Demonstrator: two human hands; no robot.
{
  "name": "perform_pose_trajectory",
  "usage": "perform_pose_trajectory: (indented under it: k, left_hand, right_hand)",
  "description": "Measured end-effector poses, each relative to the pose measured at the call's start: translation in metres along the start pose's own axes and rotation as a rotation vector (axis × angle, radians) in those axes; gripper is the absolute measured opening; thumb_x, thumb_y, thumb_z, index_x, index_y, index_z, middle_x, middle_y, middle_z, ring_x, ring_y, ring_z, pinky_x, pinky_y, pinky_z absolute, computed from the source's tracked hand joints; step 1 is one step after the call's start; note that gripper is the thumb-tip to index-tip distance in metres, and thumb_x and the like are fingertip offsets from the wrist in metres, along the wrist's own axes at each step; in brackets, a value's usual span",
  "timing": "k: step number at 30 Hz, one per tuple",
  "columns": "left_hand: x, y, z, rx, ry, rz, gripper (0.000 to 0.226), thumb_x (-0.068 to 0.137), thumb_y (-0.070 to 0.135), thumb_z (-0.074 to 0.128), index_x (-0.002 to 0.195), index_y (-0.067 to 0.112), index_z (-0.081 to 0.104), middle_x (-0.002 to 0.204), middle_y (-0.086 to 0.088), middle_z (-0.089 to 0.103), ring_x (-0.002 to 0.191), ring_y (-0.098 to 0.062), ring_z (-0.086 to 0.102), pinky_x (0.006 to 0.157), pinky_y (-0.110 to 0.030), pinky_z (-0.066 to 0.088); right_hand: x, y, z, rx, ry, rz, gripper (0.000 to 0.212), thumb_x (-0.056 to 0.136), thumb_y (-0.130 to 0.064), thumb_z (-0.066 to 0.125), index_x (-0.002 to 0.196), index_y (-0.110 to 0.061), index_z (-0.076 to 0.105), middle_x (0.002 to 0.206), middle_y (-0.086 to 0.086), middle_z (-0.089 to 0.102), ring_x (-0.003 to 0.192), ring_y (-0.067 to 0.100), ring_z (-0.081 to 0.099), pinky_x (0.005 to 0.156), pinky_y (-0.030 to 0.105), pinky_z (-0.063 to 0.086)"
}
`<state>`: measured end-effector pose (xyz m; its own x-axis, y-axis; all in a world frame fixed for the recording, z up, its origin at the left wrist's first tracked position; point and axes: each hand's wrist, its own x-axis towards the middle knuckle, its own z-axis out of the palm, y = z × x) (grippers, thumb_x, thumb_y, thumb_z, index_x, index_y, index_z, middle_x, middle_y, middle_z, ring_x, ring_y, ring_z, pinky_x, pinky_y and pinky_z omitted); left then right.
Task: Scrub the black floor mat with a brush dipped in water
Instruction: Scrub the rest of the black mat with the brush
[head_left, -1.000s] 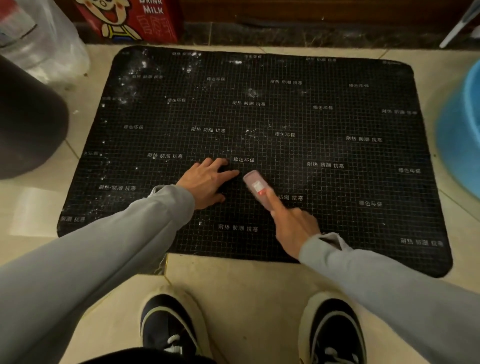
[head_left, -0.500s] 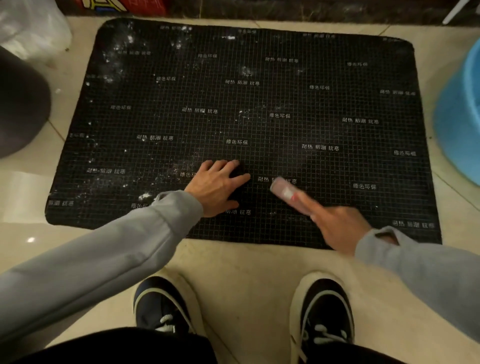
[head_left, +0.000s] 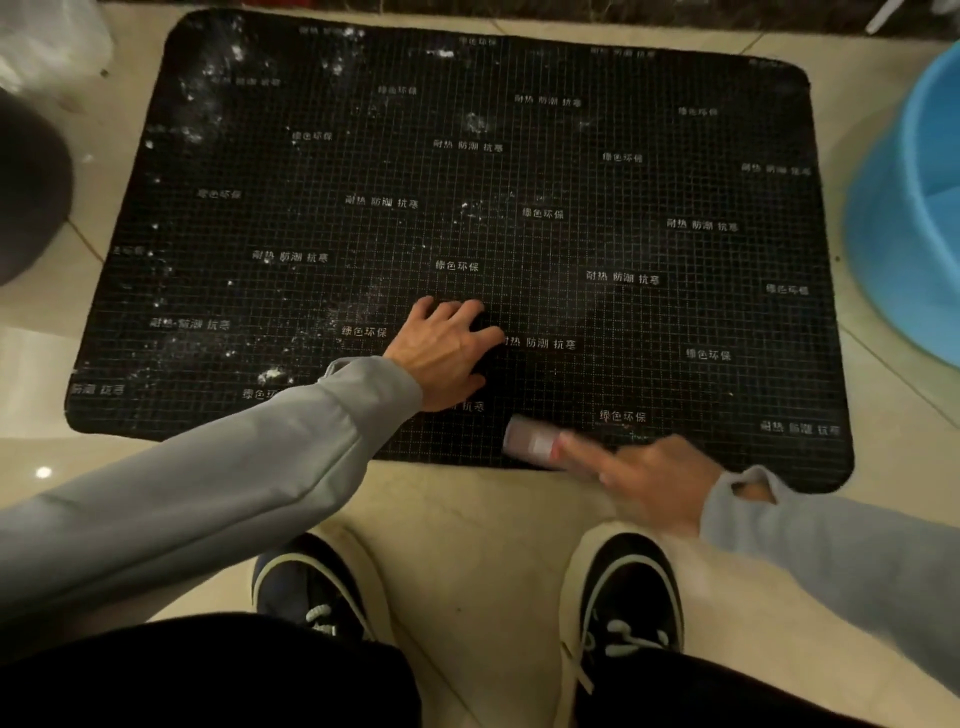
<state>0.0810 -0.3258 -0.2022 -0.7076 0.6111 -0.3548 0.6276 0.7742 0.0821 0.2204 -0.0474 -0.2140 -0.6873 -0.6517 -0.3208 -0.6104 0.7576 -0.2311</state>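
Dark round bin (head_left: 28, 192) at far left on the tiled floor (head_left: 467, 545). Black floor mat (head_left: 571, 218) lying flat, long axis left to right, gridded, printed with repeated small Chinese phrases such as 绿色环保. Left hand (head_left: 441, 353) pressed flat on mat, fingers spread. Right hand (head_left: 649, 480) gripping blurred pinkish brush (head_left: 532, 441) at near edge, forefinger extended along it, pointing left. Blue basin (head_left: 914, 208) at right.

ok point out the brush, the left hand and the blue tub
brush (head_left: 530, 441): head view, on its pale blurred body at the mat's near edge
left hand (head_left: 441, 353): head view, on the back of the hand
blue tub (head_left: 904, 218): head view, on its outer wall
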Motion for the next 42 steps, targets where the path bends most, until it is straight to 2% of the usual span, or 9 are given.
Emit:
perform_pose_trajectory:
  k: [2, 5, 11, 17, 24, 29, 34, 37, 42]
  left_hand:
    - [0.0, 0.001, -0.001, 0.004, -0.019, -0.003, 0.062, 0.09, 0.048, 0.06, 0.145, 0.031, 0.035, 0.155, -0.014, 0.027, 0.141, -0.036, 0.031, 0.116, -0.059, 0.02]
    - [-0.001, 0.003, 0.001, -0.015, -0.017, -0.017, 0.061, 0.09, 0.049, 0.059, 0.144, 0.03, 0.036, 0.155, -0.015, 0.026, 0.142, -0.036, 0.029, 0.115, -0.059, 0.02]
    - [0.002, 0.009, 0.0, 0.008, -0.008, -0.03, 0.066, 0.084, 0.061, 0.061, 0.137, 0.028, 0.04, 0.148, -0.017, 0.034, 0.134, -0.037, 0.039, 0.111, -0.058, 0.028]
    - [0.005, 0.021, -0.001, 0.015, -0.017, -0.095, 0.078, 0.074, 0.075, 0.06, 0.133, 0.028, 0.042, 0.14, -0.015, 0.04, 0.127, -0.036, 0.044, 0.111, -0.056, 0.027]
    - [0.007, 0.025, -0.003, 0.045, -0.042, -0.112, 0.086, 0.067, 0.078, 0.065, 0.134, 0.028, 0.042, 0.137, -0.014, 0.042, 0.126, -0.036, 0.045, 0.111, -0.057, 0.027]
    - [0.009, 0.028, -0.002, 0.081, -0.028, -0.126, 0.089, 0.065, 0.078, 0.067, 0.133, 0.026, 0.042, 0.133, -0.014, 0.044, 0.122, -0.036, 0.048, 0.11, -0.057, 0.028]
    - [0.01, 0.032, -0.003, 0.092, -0.053, -0.132, 0.09, 0.065, 0.076, 0.069, 0.133, 0.025, 0.041, 0.135, -0.015, 0.042, 0.122, -0.038, 0.048, 0.111, -0.058, 0.027]
    - [0.012, 0.033, -0.004, 0.086, -0.06, -0.136, 0.089, 0.065, 0.075, 0.07, 0.132, 0.025, 0.04, 0.134, -0.015, 0.041, 0.12, -0.037, 0.048, 0.112, -0.058, 0.026]
    - [0.015, 0.037, -0.009, 0.089, -0.109, -0.152, 0.091, 0.065, 0.073, 0.073, 0.133, 0.024, 0.039, 0.133, -0.015, 0.04, 0.119, -0.039, 0.05, 0.113, -0.059, 0.024]
  right_hand:
    - [-0.005, -0.002, 0.003, -0.061, 0.035, -0.058, 0.078, 0.088, -0.026, 0.061, 0.153, -0.024, 0.017, 0.064, -0.003, 0.062, 0.04, 0.017, 0.052, 0.037, 0.026, 0.036]
    - [0.004, 0.023, -0.013, 0.095, 0.314, 0.232, 0.067, 0.091, -0.012, 0.057, 0.15, -0.018, 0.026, 0.069, 0.006, 0.066, 0.042, 0.021, 0.054, 0.037, 0.031, 0.047]
    - [-0.014, 0.015, -0.008, -0.028, 0.072, 0.023, 0.06, 0.092, -0.03, 0.033, 0.15, -0.024, 0.021, 0.066, -0.003, 0.064, 0.04, 0.015, 0.051, 0.039, 0.023, 0.032]
    - [-0.041, 0.04, 0.002, -0.003, 0.136, 0.272, 0.095, 0.078, -0.011, 0.075, 0.152, -0.022, 0.017, 0.063, 0.002, 0.066, 0.035, 0.017, 0.052, 0.032, 0.027, 0.044]
    - [-0.075, 0.044, 0.002, -0.036, 0.098, 0.032, 0.059, 0.102, -0.037, 0.023, 0.157, -0.026, 0.003, 0.067, -0.004, 0.059, 0.038, 0.013, 0.048, 0.036, 0.03, 0.047]
    - [-0.042, 0.014, 0.012, -0.007, 0.133, 0.193, 0.082, 0.079, -0.02, 0.074, 0.148, -0.017, 0.031, 0.061, -0.001, 0.061, 0.033, 0.014, 0.047, 0.035, 0.021, 0.03]
    - [-0.083, 0.039, 0.015, 0.098, 0.108, 0.62, 0.101, 0.083, -0.01, 0.066, 0.152, -0.039, -0.002, 0.059, -0.007, 0.054, 0.038, 0.01, 0.043, 0.034, 0.023, 0.038]
    - [-0.099, 0.042, 0.003, 0.146, 0.269, 0.743, 0.073, 0.092, -0.027, 0.058, 0.151, -0.027, 0.016, 0.055, 0.004, 0.058, 0.037, 0.013, 0.036, 0.039, 0.016, 0.03]
    - [-0.046, -0.015, 0.012, 0.322, 0.337, 0.487, 0.054, 0.098, -0.031, 0.034, 0.149, -0.012, 0.034, 0.059, -0.016, 0.042, 0.035, -0.001, 0.029, 0.037, 0.008, 0.024]
